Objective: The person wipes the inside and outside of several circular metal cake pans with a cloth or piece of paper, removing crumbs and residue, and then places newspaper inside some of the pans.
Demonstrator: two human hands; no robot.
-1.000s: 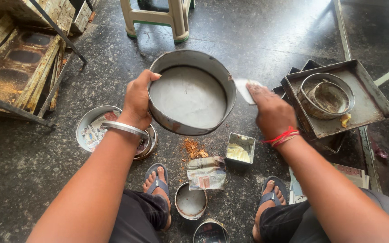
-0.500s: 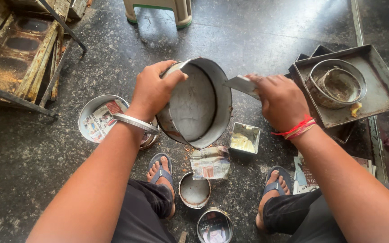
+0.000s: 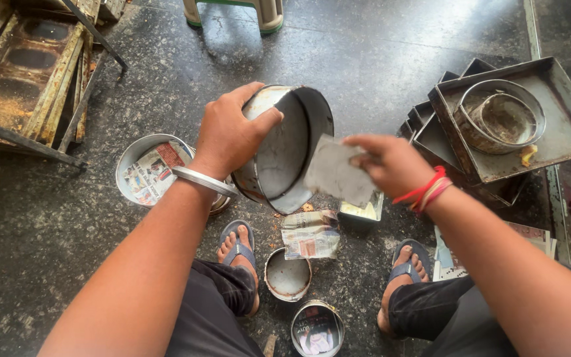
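Note:
My left hand (image 3: 231, 131) grips the rim of a round metal baking tin (image 3: 289, 151), tilted on its side with the open mouth facing right. My right hand (image 3: 391, 164) pinches a greyish piece of paper (image 3: 336, 173) just in front of the tin's mouth. Below them on the dark floor sits a small square tin (image 3: 362, 212) with pale grease in it, and a folded scrap of newspaper (image 3: 309, 235).
A round tin lined with newspaper (image 3: 148, 170) lies left. Two small round tins (image 3: 287, 275) (image 3: 316, 328) sit between my sandalled feet. Stacked square trays (image 3: 566, 129) holding a ring mould (image 3: 499, 118) are right. A rusty rack (image 3: 24, 79) stands far left, a stool (image 3: 259, 12) at top.
The tin has gone from lying flat, mouth up, to tipped on its side. My right hand has pulled the paper away from the rim toward the tin's mouth.

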